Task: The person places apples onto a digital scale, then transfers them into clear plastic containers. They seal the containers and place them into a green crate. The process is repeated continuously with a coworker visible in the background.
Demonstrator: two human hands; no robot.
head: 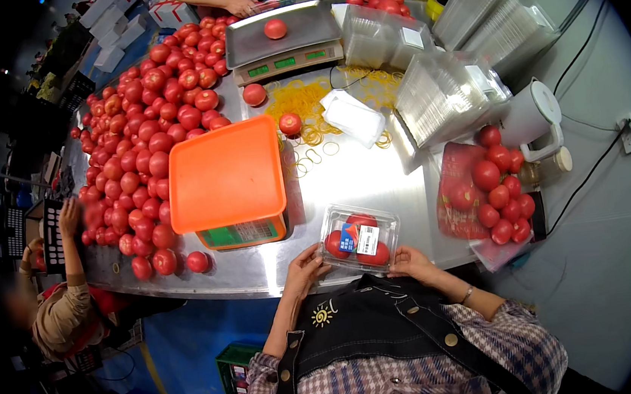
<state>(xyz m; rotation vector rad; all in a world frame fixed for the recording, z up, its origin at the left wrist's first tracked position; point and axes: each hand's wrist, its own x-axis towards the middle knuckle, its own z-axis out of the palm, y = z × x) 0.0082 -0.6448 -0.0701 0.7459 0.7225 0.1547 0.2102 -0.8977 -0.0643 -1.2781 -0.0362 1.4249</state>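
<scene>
A clear plastic clamshell box (360,238) with several tomatoes inside and printed labels on its lid lies at the near edge of the steel table (371,186). My left hand (304,267) holds its left side, fingers along the rim. At the box's lower right corner, my right hand (411,263) grips the other side. The lid appears closed over the tomatoes. Left of the box stands an orange plastic tub (225,174), upside down or lidded, I cannot tell which.
A large heap of tomatoes (144,133) covers the table's left. Beyond lie a scale (286,57), rubber bands (300,101), stacked clear containers (443,99) and a white kettle (529,113). More tomatoes (500,196) sit at right. Co-workers are at the far side and the left.
</scene>
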